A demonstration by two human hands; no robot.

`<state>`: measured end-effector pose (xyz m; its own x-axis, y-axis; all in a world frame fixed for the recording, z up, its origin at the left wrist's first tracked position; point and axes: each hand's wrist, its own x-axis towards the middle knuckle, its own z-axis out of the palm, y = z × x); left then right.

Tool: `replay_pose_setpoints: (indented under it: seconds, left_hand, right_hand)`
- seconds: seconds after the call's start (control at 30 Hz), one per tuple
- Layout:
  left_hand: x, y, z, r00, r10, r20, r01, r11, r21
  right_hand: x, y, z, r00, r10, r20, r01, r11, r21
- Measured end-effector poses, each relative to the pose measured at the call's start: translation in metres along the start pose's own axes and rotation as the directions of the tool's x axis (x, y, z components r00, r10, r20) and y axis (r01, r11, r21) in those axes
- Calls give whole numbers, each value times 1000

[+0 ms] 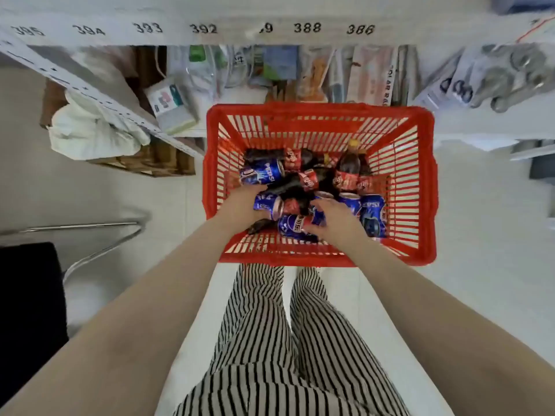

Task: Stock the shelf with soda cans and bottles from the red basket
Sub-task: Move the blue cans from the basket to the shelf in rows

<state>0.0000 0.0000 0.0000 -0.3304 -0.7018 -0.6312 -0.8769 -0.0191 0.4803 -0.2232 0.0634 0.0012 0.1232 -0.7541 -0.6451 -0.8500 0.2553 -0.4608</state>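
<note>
Reaching into the basket [319, 111], you are working both hands down among the drinks. Your left hand [240, 202] is lying over a blue can [267, 203], fingers curled around its far side; whether it is actually gripping the can, I cannot tell. Your right hand [330, 219] is closing on another blue can [292, 225], the fingertips [312, 228] touching its side, but the hold looks unfinished and I cannot tell if it is clamped.

Beyond your left hand a third blue can [262, 172] is lying on its side. Beyond your right hand dark bottles [348, 166] with red labels are piled together, one standing with a yellow cap. Just to the right of your right hand two more blue cans [372, 214] are standing against the basket wall.

The basket is sitting on the floor, just ahead of your striped trousers [288, 340]. The shelf [300, 70] is running beyond the basket, packed with bagged goods under a numbered strip [204, 28]; no soda is showing on it anywhere in view.

Judging from this, you are near the start: the basket is holding roughly a dozen drinks, nothing is visibly stocked, and nearly every can and bottle is waiting to be lifted out.
</note>
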Motion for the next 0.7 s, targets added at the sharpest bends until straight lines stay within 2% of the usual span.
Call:
replay_pose_setpoints:
  seconds: [0.2, 0.4, 0.57, 0.7]
  left_hand:
    - [36, -29, 29, 999, 4, 41, -8, 996, 91]
    - [49, -41, 53, 998, 57, -29, -46, 954, 297]
    - [57, -42, 57, 993, 85, -83, -44, 915, 401]
    - [57, -36, 48, 994, 81, -70, -49, 929, 367]
  right_hand:
    - [22, 15, 31, 993, 114, 19, -114, 993, -9]
    - [30, 19, 43, 989, 144, 14, -143, 987, -66]
    - [40, 18, 43, 986, 152, 61, -146, 985, -96]
    - [44, 16, 31, 986, 132, 100, -115, 980, -164]
